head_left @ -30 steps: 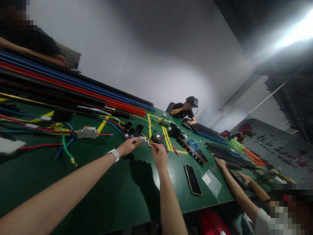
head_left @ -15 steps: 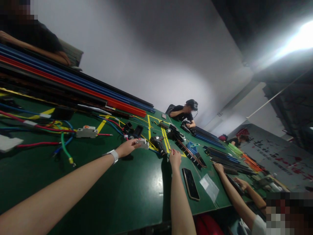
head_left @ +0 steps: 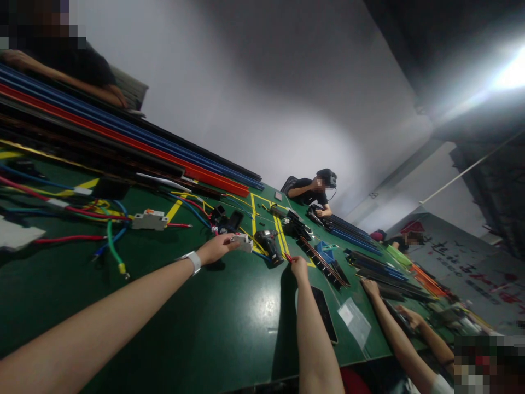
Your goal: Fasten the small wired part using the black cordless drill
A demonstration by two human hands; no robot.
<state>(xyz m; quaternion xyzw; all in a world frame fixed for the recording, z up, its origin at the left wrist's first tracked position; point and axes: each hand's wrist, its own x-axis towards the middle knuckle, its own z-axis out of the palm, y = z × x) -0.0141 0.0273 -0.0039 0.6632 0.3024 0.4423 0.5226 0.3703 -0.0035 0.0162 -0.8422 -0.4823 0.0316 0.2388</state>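
A long dark-green work table (head_left: 197, 323) fills the view, tilted hard, marked with yellow tape lines (head_left: 279, 235) and backed by a plain pale-grey wall (head_left: 254, 82). Along the table's far edge at 10 o'clock run long red, blue and black plastic rails (head_left: 123, 143); loose red, blue and green cables (head_left: 98, 230) sprawl at 9 o'clock around a white circuit breaker with an orange tab (head_left: 150, 220). The left hand (head_left: 215, 249), white band on the wrist, pinches a small white and grey breaker module (head_left: 244, 241) between thumb and fingertips, just above the table near centre. The right hand (head_left: 299, 268) is closed at the fingertips on a thin red-tipped piece (head_left: 289, 257), too small to identify; it sits at 3 o'clock from the module, just beside a black cordless drill (head_left: 268, 244). A black smartphone (head_left: 326, 313) lies partly hidden under the right forearm, a clear plastic bag (head_left: 356, 323) beside it. At 4 o'clock a co-worker's 2 forearms (head_left: 389, 317) reach in, cut off by the frame. Another person in black (head_left: 309, 189) sits at 1 o'clock; a further arm (head_left: 65, 82) rests at 11 o'clock. The far right end blurs into glare.
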